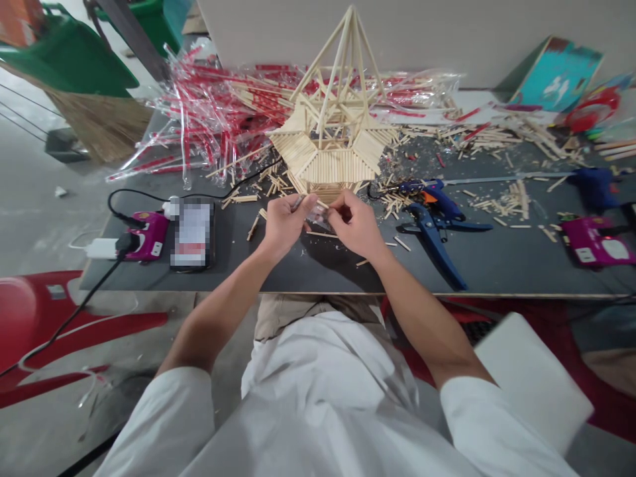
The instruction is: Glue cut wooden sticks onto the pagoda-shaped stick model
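Your left hand [285, 225] and right hand [356, 225] are raised just above the near part of the black-topped table [497, 278], close together near its middle. Between them is a small scrap of clear plastic [316, 216], and your right fingertips [330, 213] are pinched together on it. Your left fingers [304, 202] are clamped on a thin grey piece [298, 203], too small to name, which points toward the scrap. Just beyond your hands stands a tall pagoda model of wooden sticks [332, 132]. To the right lie a blue hot glue gun [432, 195] and blue-handled pliers [432, 242]. To the left, a blurred phone [193, 235] sits beside a magenta power strip [149, 235]. Red-striped chopsticks in plastic wrappers [209, 112] are heaped at the far side, and loose wooden sticks [511, 202] are scattered across the right of the table.
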Available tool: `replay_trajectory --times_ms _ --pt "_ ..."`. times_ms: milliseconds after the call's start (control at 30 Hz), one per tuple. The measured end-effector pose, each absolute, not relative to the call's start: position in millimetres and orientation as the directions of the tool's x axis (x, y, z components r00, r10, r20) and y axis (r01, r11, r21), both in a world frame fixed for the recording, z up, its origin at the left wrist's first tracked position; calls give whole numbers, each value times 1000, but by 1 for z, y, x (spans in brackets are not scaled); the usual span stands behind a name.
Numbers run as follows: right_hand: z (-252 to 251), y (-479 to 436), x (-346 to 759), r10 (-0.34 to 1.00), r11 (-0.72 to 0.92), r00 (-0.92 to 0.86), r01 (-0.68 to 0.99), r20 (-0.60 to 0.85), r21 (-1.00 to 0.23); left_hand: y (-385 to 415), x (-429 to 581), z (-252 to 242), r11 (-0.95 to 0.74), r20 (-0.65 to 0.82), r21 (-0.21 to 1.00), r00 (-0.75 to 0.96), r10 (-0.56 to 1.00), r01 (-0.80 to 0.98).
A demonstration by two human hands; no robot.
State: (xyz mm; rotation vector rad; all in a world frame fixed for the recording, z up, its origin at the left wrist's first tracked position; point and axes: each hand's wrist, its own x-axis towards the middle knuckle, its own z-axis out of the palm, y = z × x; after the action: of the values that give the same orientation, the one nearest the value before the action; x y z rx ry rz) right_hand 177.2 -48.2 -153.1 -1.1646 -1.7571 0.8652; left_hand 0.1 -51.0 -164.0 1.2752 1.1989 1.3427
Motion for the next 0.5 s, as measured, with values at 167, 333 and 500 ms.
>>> replay_trajectory --times_ms 167,333,500 --pt "-156 -47 178 938 337 -207 343 279 -877 -51 0 -162 -144 143 990 -42 989 -11" --pt "-159 -47 177 940 335 -186 362 285 -870 -51 0 -162 -158 156 987 -35 987 -36" --pt "-158 -47 175 933 358 -176 350 315 -865 -51 -1 -163 -178 177 984 -34 984 -25"
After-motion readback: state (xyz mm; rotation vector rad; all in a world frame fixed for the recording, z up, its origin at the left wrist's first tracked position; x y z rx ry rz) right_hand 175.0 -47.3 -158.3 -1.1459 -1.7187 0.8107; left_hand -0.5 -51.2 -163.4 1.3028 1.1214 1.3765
